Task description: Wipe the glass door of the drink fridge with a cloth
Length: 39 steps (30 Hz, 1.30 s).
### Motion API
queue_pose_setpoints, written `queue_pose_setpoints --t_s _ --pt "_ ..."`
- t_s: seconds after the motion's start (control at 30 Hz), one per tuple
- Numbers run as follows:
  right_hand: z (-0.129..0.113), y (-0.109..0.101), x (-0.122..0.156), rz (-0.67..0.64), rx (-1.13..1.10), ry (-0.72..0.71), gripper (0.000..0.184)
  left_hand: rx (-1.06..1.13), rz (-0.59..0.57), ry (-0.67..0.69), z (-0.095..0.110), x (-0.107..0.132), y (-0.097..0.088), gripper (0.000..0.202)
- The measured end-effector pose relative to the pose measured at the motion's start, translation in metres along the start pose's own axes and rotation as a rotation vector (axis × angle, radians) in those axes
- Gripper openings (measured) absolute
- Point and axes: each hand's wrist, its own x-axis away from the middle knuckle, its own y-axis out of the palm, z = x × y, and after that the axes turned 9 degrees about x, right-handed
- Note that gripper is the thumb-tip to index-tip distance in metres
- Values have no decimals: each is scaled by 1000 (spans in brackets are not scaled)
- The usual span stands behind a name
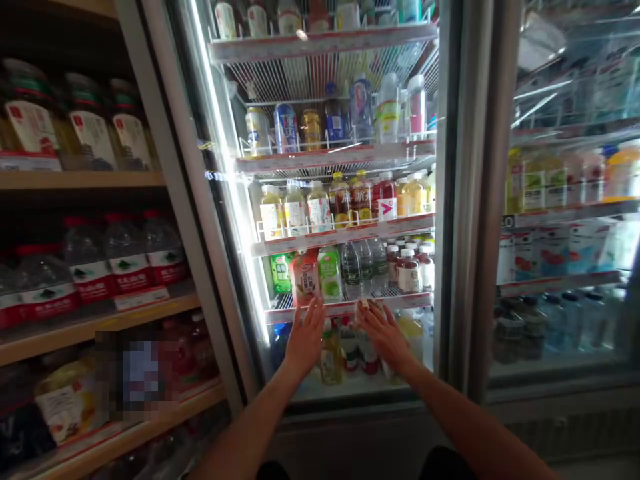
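My left hand [306, 333] reaches into the lit drinks fridge, its fingers stretched out at the base of a pinkish-red drink bottle [306, 277]. That bottle stands at the shelf's front edge, between a green drink pack [281, 272] and a light-green bottle [330, 273]. Whether my fingertips press on it, I cannot tell. My right hand [387, 333] is at the price strip [345, 309] of the same shelf, its fingers bent over a pale, crumpled cloth-like thing [364, 308]. Clear water bottles [351, 267] stand behind and above it.
Bottles and cans fill the upper fridge shelves; more bottles [330, 360] stand below my hands. A metal door frame [493, 200] rises at right, beside another stocked fridge. Wooden shelves [100, 327] with large bottles stand at left.
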Motion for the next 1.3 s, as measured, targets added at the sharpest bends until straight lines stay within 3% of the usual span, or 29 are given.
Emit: queue_pose_setpoints --t_s 0.07,0.23,0.4,0.6,0.8,0.97,1.17,1.3 --pt "-6 0 -3 -12 -17 -33 49 -7 12 6 -5 6 0 57" --pt "-17 4 -28 79 -22 102 48 2 15 -36 -11 15 1 60" --pt "-43 6 -14 14 -79 -88 51 -19 -7 -54 -23 24 -3 60" --pt "-60 5 -54 70 -94 -38 48 -17 -32 -99 -35 34 -5 61" --pt "-86 6 -63 119 -150 -247 40 -3 -72 -184 -52 47 -14 62" --pt "-106 4 -93 87 -191 -154 47 -19 -62 -259 -74 59 -21 67" --pt "-133 8 -103 88 -268 -302 41 -28 -83 -316 -91 74 -26 63" --pt "-145 6 -122 79 -269 -230 43 -32 -105 -318 -98 77 -31 64"
